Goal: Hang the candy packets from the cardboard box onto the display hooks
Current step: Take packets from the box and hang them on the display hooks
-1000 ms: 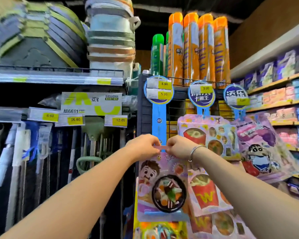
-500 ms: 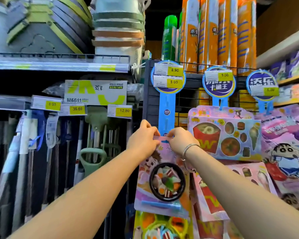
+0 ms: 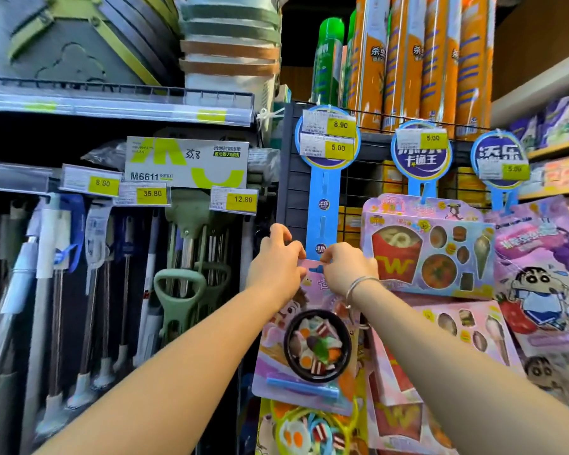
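A pink candy packet (image 3: 309,349) with a black bowl of gummies hangs against the blue hanging strip (image 3: 323,211). My left hand (image 3: 276,267) pinches the packet's top left corner and my right hand (image 3: 347,270) pinches its top right corner, right at the strip's hook, which shows blue through the packet's hole. Another candy packet (image 3: 309,431) hangs below it. More candy packets, a fries packet (image 3: 427,251) and a cartoon-boy packet (image 3: 546,284), hang on the two strips to the right. The cardboard box is out of view.
Mops and brushes (image 3: 119,290) hang on the dark rack to the left under yellow price tags (image 3: 151,193). Orange spray cans (image 3: 418,60) stand on top of the wire rack. Stacked buckets (image 3: 230,44) sit on the upper left shelf.
Both hands have lifted the packet's top edge a little higher along the blue strip, and the camera has moved closer and tilted up.
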A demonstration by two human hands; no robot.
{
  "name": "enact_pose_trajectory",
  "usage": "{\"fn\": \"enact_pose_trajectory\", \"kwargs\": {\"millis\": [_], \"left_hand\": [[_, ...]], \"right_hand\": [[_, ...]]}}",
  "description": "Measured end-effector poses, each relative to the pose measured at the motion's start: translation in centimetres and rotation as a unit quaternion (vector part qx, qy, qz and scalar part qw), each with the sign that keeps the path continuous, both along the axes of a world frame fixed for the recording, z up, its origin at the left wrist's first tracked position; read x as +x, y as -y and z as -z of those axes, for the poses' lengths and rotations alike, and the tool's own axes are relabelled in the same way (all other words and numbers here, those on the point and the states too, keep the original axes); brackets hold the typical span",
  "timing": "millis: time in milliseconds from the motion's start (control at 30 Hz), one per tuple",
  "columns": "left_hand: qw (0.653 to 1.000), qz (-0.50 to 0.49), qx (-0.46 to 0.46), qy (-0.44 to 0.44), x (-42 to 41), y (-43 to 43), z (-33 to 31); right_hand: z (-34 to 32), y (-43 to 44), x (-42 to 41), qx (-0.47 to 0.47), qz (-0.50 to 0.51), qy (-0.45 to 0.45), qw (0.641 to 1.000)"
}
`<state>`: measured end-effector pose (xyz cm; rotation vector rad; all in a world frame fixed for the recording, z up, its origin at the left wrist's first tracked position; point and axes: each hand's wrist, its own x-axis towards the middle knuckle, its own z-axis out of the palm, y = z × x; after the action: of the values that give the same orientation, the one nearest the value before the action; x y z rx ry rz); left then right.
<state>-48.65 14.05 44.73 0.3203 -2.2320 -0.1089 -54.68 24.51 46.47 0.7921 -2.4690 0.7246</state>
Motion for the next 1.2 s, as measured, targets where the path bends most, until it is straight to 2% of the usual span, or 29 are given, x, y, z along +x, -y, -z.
{"fn": "enact_pose_trajectory", "kwargs": {"millis": [133,300,367,567,733,967,1200], "left_hand": [[0.999,-0.015,-0.018,0.024,0.1,-0.1,0.8],[0.996,-0.014,-0.059,0.06,1.0,0.5,1.6],[0.993,-0.011,-0.087,0.077,1.8,1.1,1.8],[0.989,-0.024,-0.107,0.096,5.0,4.0,2.4],[0.987,-0.052,-0.089,0.12,8.8,6.4,3.4],[0.982,-0.084,-0.044,0.163,14.4,12.1,10.0],[0.962,-0.104,0.052,0.247,21.6,17.9,22.4]], "right_hand": [[1.1,-0.3,0.3,-0.002,0.026,-0.098,0.995],[2.1,-0.2,1.4,0.054,0.078,-0.143,0.985],[2.2,-0.3,2.1,0.049,0.088,-0.149,0.984],[1.5,1.0,5.0,-0.012,0.051,-0.141,0.989],[2.7,4.0,8.7,0.013,-0.03,-0.139,0.99],[10.7,10.2,13.8,0.09,-0.152,-0.136,0.975],[24.1,16.6,18.6,0.183,-0.206,0.029,0.961]]}}
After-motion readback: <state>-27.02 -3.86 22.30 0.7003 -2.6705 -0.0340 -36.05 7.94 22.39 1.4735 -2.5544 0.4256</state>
